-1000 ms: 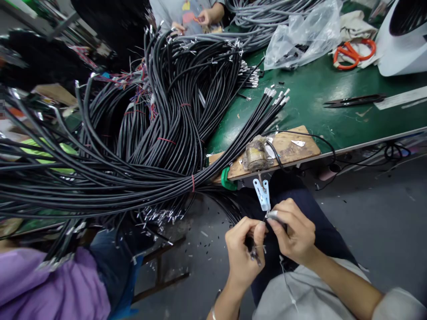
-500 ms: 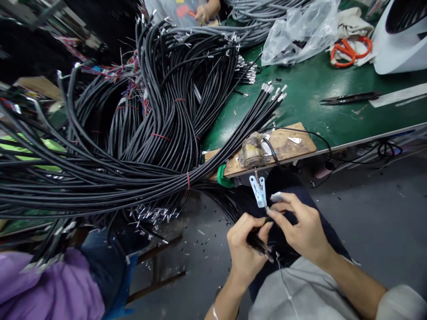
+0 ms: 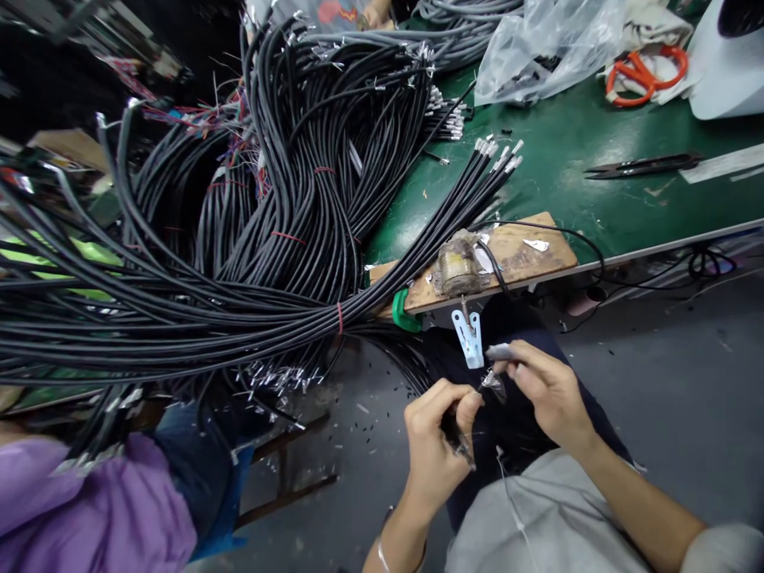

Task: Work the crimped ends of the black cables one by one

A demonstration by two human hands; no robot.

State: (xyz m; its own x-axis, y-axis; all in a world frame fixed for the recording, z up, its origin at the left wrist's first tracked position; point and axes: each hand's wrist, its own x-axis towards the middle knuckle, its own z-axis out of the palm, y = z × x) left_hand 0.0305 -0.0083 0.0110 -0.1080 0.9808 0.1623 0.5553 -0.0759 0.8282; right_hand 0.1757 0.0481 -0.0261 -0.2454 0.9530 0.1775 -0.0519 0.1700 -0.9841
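My left hand is closed around a black cable, with more dark cable ends below its fingers. From its pinch a frayed silvery cable end sticks out to the right. Just right of that tip is my right hand, its fingers loosely bent and apart, with no clear hold on anything. One of its fingers wears a greyish-white wrap. A light-blue clip hangs directly above both hands, on the shaft of a small tape-covered motor.
The motor sits on a wooden board with a green clamp at the table edge. Bundled black cables spread leftward. Snips, orange-handled scissors and a plastic bag lie on the green table. Purple-clothed person at lower left.
My right hand has moved slightly right, away from the cable tip, and the silvery strands now show. The left hand keeps its grip. The whole view has shifted a little.
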